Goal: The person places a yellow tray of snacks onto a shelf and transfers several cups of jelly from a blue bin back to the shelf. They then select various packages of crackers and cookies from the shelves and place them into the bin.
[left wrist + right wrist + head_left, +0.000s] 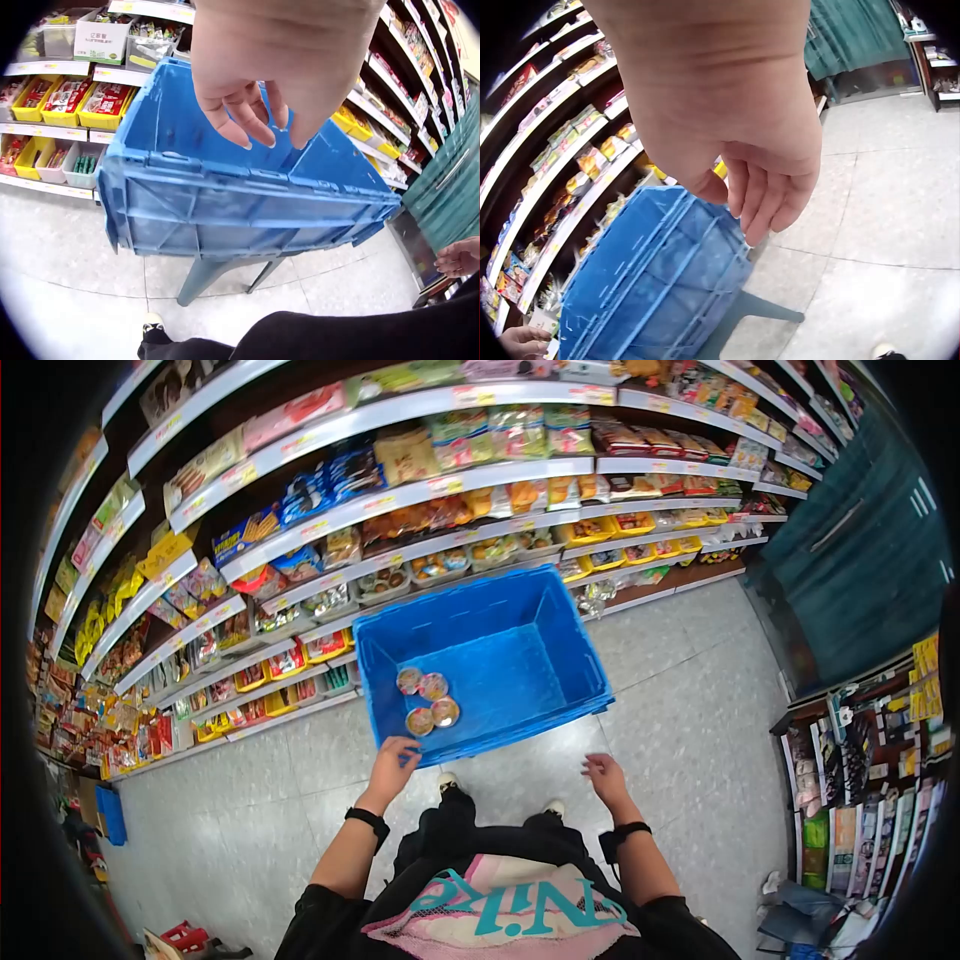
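In the head view a blue crate holds several small round packaged cups grouped in its left part. The left hand is at the crate's near left corner, fingers loosely bent and holding nothing; the left wrist view shows this hand over the near rim. Off the crate's near right corner, the right hand hangs in the air with relaxed fingers and nothing in them. The right wrist view has that hand above the crate's side.
Shelves of packaged snacks curve behind the crate and along the left. A stool stands under the crate. At the right are a teal curtain and another goods rack. The person's shoes are on the tiled floor.
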`<state>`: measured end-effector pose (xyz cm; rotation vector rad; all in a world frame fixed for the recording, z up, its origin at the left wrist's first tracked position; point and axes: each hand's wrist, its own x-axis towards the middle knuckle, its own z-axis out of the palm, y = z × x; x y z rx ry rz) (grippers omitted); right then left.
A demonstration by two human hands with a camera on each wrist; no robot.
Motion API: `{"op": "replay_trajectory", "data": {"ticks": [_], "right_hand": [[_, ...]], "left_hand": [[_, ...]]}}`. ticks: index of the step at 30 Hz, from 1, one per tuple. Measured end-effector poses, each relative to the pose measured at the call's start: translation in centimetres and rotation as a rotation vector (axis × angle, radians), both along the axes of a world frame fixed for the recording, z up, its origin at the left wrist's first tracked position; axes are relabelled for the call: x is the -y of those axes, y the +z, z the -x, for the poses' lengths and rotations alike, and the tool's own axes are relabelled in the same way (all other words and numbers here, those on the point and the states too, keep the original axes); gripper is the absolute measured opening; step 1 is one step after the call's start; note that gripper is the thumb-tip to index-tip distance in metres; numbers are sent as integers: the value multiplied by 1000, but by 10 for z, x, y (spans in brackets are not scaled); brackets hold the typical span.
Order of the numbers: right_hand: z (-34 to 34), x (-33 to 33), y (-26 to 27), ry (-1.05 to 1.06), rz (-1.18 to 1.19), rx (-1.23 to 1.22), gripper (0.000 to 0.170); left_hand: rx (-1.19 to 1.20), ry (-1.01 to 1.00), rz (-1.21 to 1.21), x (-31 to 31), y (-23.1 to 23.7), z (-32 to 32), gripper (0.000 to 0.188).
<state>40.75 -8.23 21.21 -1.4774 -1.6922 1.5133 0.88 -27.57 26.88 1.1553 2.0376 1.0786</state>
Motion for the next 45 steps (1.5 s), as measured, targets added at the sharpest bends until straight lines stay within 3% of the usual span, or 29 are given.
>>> {"op": "replay_trajectory", "data": {"ticks": [5, 9, 12, 14, 18, 21, 23, 25, 28, 31, 33, 35, 36, 37, 39, 42, 45], "right_hand": [[129, 17, 39, 300, -123, 44, 23], [192, 17, 53, 537, -147, 66, 24], [218, 15, 67, 596, -161, 161, 26], [225, 12, 68, 655, -174, 267, 28], [213, 5, 44, 717, -265, 460, 32], [195, -11, 27, 621, -221, 525, 35], [182, -26, 15, 517, -405, 512, 32], [175, -40, 17, 492, -384, 547, 33], [161, -48, 17, 481, -548, 567, 47], [153, -48, 13, 475, -464, 550, 48], [152, -48, 17, 485, -462, 540, 48], [152, -50, 18, 488, -459, 494, 48], [153, -51, 20, 486, -451, 494, 48], [154, -51, 21, 473, -415, 495, 48], [155, -54, 22, 455, -390, 480, 48], [157, -57, 23, 424, -357, 464, 47], [156, -58, 22, 403, -320, 446, 44]], "left_hand": [[-58, 48, 40, 22, 15, 56, 9], [23, 82, 64, 33, -6, 86, 16], [126, 160, 100, 31, -14, 95, 24], [98, 127, 70, 27, -19, 98, 33], [105, 97, 82, 9, -3, 99, 30], [96, 27, 141, -12, 5, 98, 28], [144, -39, 204, -32, 3, 98, 28], [140, -52, 241, -56, -7, 93, 27], [14, -208, 390, -97, -19, 84, 29], [-157, -287, 514, -129, -66, 79, 32], [-229, -405, 673, -147, -95, 84, 37], [-466, -470, 881, -158, -135, 89, 45], [-524, -522, 1012, -172, -134, 88, 55], [-524, -552, 1035, -175, -151, 91, 55], [-873, -563, 824, -179, -184, 99, 65], [-1028, -662, 741, -194, -200, 103, 74], [-1035, -749, 842, -206, -214, 106, 85]]}}
